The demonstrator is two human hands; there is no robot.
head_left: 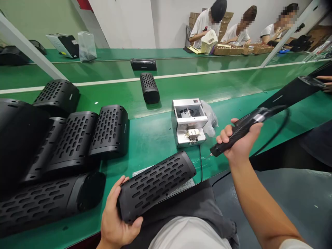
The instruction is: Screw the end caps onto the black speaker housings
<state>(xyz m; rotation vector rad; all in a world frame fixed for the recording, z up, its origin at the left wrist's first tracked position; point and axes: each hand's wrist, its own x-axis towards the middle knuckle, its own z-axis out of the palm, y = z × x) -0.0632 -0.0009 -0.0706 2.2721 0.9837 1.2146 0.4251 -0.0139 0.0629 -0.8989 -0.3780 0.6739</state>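
Observation:
My left hand (118, 211) grips the near left end of a long black slotted housing (158, 185), thumb below and fingers behind. The housing tilts up to the right over a sheet of bubble wrap (183, 186) at the bench edge. Wrapped in my right hand (242, 140) is a black electric screwdriver (233, 136), its thin bit pointing down and left. A cable (285, 121) loops from its back end. The bit is apart from the housing. Between the two hands, farther back, stands a silver screw feeder (189, 122).
Several black slotted housings (109, 131) crowd the left side. Another housing (149, 88) lies on the green belt (114, 91), with one more behind it. A clear plastic bag (209, 119) touches the feeder. At right, a person's hand (325, 83) is near a black housing (290, 91). Co-workers sit across.

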